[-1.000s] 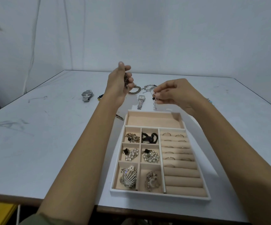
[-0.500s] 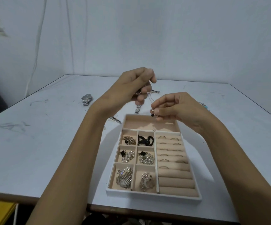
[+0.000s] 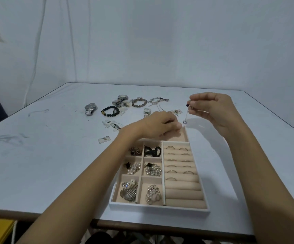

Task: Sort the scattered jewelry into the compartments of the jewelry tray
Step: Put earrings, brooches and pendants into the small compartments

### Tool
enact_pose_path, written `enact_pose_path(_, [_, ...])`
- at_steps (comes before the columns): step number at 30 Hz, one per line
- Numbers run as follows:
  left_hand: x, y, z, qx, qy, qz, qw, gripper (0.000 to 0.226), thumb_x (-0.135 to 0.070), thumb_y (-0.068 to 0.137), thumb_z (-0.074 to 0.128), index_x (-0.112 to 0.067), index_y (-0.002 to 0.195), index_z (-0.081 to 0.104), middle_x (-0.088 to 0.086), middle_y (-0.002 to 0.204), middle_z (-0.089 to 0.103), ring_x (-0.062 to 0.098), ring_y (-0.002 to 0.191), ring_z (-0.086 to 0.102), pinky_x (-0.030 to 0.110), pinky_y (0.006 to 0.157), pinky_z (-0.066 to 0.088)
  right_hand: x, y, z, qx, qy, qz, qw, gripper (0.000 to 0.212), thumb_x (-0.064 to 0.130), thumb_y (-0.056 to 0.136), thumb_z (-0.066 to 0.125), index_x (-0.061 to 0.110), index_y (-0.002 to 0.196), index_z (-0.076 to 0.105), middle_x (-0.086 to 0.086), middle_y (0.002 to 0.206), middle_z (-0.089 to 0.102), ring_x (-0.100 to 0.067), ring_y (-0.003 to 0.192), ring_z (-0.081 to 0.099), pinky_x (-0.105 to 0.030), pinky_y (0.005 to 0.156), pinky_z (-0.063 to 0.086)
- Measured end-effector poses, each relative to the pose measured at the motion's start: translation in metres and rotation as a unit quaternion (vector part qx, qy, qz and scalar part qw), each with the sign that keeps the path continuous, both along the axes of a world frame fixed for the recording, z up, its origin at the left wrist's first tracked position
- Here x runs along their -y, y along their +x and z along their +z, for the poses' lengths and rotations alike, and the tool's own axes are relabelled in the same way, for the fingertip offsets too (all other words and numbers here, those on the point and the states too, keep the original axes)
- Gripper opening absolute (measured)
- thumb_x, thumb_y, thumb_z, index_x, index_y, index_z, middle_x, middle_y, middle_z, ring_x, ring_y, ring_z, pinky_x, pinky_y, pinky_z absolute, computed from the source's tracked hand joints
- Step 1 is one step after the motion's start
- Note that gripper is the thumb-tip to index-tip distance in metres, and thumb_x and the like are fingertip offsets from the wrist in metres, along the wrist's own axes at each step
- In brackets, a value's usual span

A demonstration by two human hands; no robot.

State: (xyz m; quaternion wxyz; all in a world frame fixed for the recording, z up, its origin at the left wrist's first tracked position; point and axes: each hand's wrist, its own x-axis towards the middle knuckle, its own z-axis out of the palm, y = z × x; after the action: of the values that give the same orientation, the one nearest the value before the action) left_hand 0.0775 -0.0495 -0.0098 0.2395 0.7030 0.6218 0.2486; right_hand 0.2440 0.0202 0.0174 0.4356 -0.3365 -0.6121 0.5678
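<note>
Right of the middle, the right hand (image 3: 211,110) pinches a thin chain (image 3: 186,114). It hangs straight above the tray's (image 3: 158,208) top corner, maybe so it will not tangle. The left hand (image 3: 160,125) curls its fingers into the tray's top box; what they hold, I cannot tell.

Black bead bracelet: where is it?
Head view, left of centre: the black bead bracelet lies on the table beyond the tray, right of a silver watch.
</note>
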Motion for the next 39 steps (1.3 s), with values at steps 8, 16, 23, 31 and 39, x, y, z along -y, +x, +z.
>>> enact_pose_path(8, [-0.014, 0.014, -0.005, -0.182, 0.008, -0.036, 0.983, 0.018, -0.026, 0.089, 0.063, -0.010, 0.097, 0.065, -0.001, 0.092, 0.065, 0.019, 0.091, 0.056, 0.032, 0.080, 0.046, -0.001, -0.001, -0.001, -0.010, 0.006, -0.007, 1.000, 0.015, -0.011, 0.082, 0.062, -0.004, 0.095, 0.066, -0.017, 0.085, 0.066, -0.017, 0.067, 0.066, -0.020, 0.066, 0.056])
enact_pose_path(16, [-0.012, 0.003, 0.000, -0.170, 0.019, -0.082, 0.982, 0.019, -0.007, 0.086, 0.065, -0.014, 0.103, 0.070, -0.010, 0.088, 0.067, 0.001, 0.081, 0.060, 0.012, 0.077, 0.045, 0.003, -0.003, 0.002, -0.023, 0.018, -0.012, 1.000, 0.015, -0.010, 0.082, 0.062, -0.004, 0.095, 0.066, -0.017, 0.084, 0.065, -0.019, 0.066, 0.063, -0.018, 0.064, 0.055])
enact_pose_path(23, [0.005, -0.012, 0.027, -0.162, -0.030, -0.152, 0.975, 0.055, 0.015, 0.083, 0.041, -0.013, 0.125, 0.061, -0.002, 0.123, 0.062, 0.004, 0.111, 0.053, -0.006, 0.075, 0.033, 0.004, -0.003, 0.004, -0.026, 0.024, -0.007, 0.999, 0.015, -0.011, 0.082, 0.062, -0.004, 0.095, 0.066, -0.017, 0.083, 0.065, -0.018, 0.066, 0.063, -0.021, 0.067, 0.057])
enact_pose_path(31, [-0.008, -0.014, 0.012, -0.209, -0.002, -0.168, 0.963, 0.064, 0.019, 0.068, 0.053, -0.021, 0.115, 0.070, 0.000, 0.118, 0.067, -0.001, 0.094, 0.058, 0.000, 0.071, 0.038, 0.005, -0.005, 0.005, -0.012, 0.031, -0.003, 0.999, 0.015, -0.011, 0.081, 0.063, -0.004, 0.095, 0.066, -0.016, 0.085, 0.066, -0.020, 0.068, 0.065, -0.023, 0.070, 0.058])
enact_pose_path(39, [-0.005, -0.018, -0.002, -0.158, 0.072, -0.139, 0.975, 0.038, 0.001, 0.076, 0.072, -0.023, 0.106, 0.073, -0.001, 0.103, 0.072, 0.013, 0.089, 0.066, 0.037, 0.082, 0.052, 0.006, -0.004, 0.005, -0.008, 0.037, -0.003, 0.999, 0.017, -0.011, 0.081, 0.063, -0.005, 0.097, 0.066, -0.017, 0.085, 0.066, -0.020, 0.067, 0.064, -0.023, 0.070, 0.059])
